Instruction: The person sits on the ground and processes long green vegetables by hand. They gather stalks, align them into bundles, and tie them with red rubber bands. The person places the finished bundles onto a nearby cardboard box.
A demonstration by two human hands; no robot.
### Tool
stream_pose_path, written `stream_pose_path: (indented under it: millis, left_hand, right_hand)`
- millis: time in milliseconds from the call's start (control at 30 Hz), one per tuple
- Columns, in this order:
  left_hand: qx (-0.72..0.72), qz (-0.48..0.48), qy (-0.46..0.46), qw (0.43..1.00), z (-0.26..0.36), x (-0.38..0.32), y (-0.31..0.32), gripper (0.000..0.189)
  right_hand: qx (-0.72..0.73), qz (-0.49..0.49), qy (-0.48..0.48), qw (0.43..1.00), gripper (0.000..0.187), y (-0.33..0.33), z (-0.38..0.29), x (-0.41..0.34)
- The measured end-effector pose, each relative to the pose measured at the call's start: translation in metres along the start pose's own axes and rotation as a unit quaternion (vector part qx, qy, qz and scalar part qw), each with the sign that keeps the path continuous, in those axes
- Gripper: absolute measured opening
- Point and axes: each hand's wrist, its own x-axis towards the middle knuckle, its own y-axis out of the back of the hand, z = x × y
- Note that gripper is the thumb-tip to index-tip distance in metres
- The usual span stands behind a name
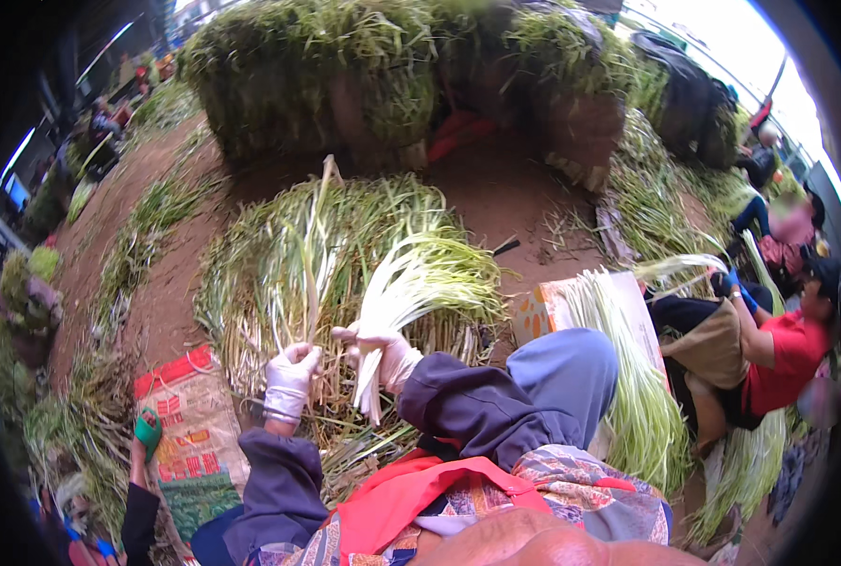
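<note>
My left hand [292, 378], in a thin white glove, pinches a single long leek-like stalk [311, 276] that stands up from the fingertips with its leaves pointing away from me. A bunch of cleaned stalks [385, 304] is gripped in my right hand [388, 357], also gloved. Its white root ends hang below the fingers and its pale green leaves fan to the upper right. Both hands are close together above a broad pile of uncleaned stalks [250, 283] with dry, brownish lower ends.
Cleaned stalks [633, 375] lie over a box [534, 311] by my right knee. A printed sack [197, 439] lies at left, with a green-gloved hand [148, 431] on it. A person in red [781, 354] works at right. Tall stacks of stalks [307, 92] stand ahead on bare soil [173, 283].
</note>
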Motion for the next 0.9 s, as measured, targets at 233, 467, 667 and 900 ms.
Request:
stream_pose_path:
  millis: [233, 467, 667, 900]
  left_hand:
    - [0.073, -0.09, 0.068, 0.991, -0.002, -0.026, -0.03, 0.02]
    - [-0.11, -0.213, 0.073, 0.968, 0.013, -0.069, 0.019, 0.033]
    - [-0.41, -0.284, -0.159, 0.852, 0.011, -0.067, 0.084, 0.036]
    - [-0.09, -0.22, -0.042, 0.971, 0.037, -0.048, 0.036, 0.078]
  right_hand:
    - [0.002, -0.004, -0.134, 0.991, 0.035, 0.007, 0.005, -0.006]
    - [0.021, 0.052, -0.023, 0.998, 0.016, -0.006, -0.037, 0.003]
    - [0.047, 0.005, 0.013, 0.999, 0.014, -0.007, -0.064, -0.004]
    - [0.059, 0.048, -0.096, 0.992, 0.018, -0.001, -0.031, 0.008]
